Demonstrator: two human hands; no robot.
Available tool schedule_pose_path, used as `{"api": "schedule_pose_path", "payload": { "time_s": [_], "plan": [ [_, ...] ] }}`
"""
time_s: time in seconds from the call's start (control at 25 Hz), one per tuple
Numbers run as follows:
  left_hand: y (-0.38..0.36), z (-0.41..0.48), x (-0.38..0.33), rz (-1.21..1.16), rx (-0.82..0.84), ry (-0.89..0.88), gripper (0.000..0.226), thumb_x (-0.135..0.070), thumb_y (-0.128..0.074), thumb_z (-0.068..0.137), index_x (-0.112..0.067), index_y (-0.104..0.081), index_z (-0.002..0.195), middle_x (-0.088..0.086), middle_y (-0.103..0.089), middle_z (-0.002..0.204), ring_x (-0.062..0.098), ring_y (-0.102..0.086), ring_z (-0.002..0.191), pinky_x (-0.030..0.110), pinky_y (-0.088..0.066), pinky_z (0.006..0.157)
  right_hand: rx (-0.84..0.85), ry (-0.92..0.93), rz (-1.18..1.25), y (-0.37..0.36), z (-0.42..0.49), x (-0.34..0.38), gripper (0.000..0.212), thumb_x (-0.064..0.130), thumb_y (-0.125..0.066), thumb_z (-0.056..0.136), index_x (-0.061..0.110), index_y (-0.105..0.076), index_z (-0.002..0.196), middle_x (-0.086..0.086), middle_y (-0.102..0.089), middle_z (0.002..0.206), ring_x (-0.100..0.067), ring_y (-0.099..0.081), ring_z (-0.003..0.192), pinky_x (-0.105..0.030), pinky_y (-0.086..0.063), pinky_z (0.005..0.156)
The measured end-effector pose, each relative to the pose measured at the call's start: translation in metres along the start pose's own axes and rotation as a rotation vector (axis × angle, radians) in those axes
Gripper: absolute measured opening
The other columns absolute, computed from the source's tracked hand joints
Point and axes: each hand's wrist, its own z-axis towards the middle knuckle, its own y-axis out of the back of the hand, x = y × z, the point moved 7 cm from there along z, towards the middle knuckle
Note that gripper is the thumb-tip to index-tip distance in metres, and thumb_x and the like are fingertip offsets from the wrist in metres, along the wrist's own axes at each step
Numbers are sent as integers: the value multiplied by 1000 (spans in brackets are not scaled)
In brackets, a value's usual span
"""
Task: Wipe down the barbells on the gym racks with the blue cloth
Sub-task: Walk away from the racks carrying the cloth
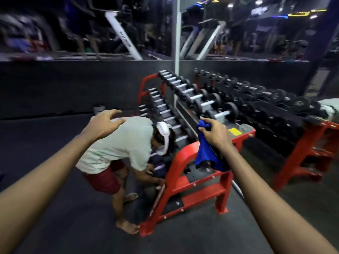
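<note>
My right hand (214,133) grips a blue cloth (205,154) that hangs down over the near end of a red rack (200,182). The rack carries rows of dumbbells (201,99) with black heads and silver handles. The nearest top-row dumbbell (224,112) lies just beyond my right hand, not touched. My left hand (105,123) hovers in the air with fingers spread and loosely bent, holding nothing.
A person in a pale shirt (119,143), red shorts and white headphones bends at the rack's left side, hands on a lower dumbbell. A second red rack (300,149) with dumbbells stands to the right. Mirrors line the back wall. A towel (328,107) lies at far right.
</note>
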Motion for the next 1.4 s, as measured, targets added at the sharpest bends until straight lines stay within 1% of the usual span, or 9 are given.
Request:
{"api": "schedule_pose_path", "payload": {
  "time_s": [0.16, 0.28, 0.48, 0.6, 0.68, 0.8, 0.96, 1.24, 1.4],
  "plan": [
    [72, -22, 73, 115, -83, 106, 58, -57, -59, 93, -23, -58, 140, 7, -58, 145, 27, -53, 133, 43, -41, 111, 89, 119, 20, -69, 29, 94, 45, 38, -66, 94, 40, -60, 139, -2, -64, 140, -30, -59, 129, -40, -48, 100],
    [125, -49, 135, 218, -144, 224, 59, -56, -58, 95, -21, -55, 144, 6, -53, 149, 27, -48, 138, 45, -36, 112, 157, 218, 61, -120, 41, 168, 44, 37, -66, 95, 40, -60, 138, -3, -65, 137, -31, -60, 127, -40, -49, 97],
    [201, -117, 225, 337, -213, 452, 63, -59, -53, 96, -23, -50, 147, 4, -48, 154, 27, -43, 142, 48, -32, 114, 291, 388, 128, -203, 47, 279, 44, 35, -64, 94, 41, -60, 138, -3, -64, 139, -33, -60, 126, -42, -49, 98],
    [241, -163, 265, 387, -265, 607, 63, -58, -54, 96, -23, -49, 148, 6, -46, 155, 29, -42, 142, 49, -33, 113, 367, 484, 153, -250, 52, 335, 45, 36, -63, 95, 41, -59, 139, -3, -64, 138, -34, -60, 126, -42, -49, 98],
    [262, -194, 287, 408, -294, 700, 63, -56, -54, 96, -22, -48, 149, 8, -46, 155, 31, -43, 142, 49, -33, 114, 432, 603, 158, -285, 51, 373, 45, 35, -63, 96, 40, -58, 141, -2, -60, 143, -33, -57, 131, -42, -47, 102],
    [285, -241, 311, 440, -332, 844, 60, -52, -54, 98, -22, -47, 149, 10, -45, 156, 32, -42, 142, 48, -32, 115, 520, 795, 147, -337, 43, 430, 47, 33, -61, 99, 37, -54, 146, -8, -47, 154, -31, -48, 140, -45, -43, 112],
    [308, -300, 329, 483, -390, 1060, 64, -58, -53, 97, -24, -44, 151, 8, -42, 157, 32, -40, 143, 49, -31, 115, 615, 939, 218, -388, 29, 501, 47, 34, -62, 100, 38, -54, 145, -4, -45, 155, -29, -48, 140, -45, -44, 112],
    [319, -359, 339, 480, -465, 1283, 65, -62, -54, 94, -26, -46, 149, 11, -50, 151, 35, -47, 138, 51, -35, 113, 743, 1116, 307, -441, -3, 590, 46, 36, -60, 99, 40, -54, 145, -2, -45, 154, -31, -52, 134, -45, -46, 107],
    [331, -369, 351, 539, -465, 1346, 65, -59, -56, 95, -22, -47, 148, 13, -52, 149, 36, -48, 137, 50, -37, 113, 776, 1153, 353, -467, -11, 631, 47, 36, -60, 100, 39, -53, 146, -3, -47, 151, -32, -54, 131, -48, -48, 105]
  ]
}}
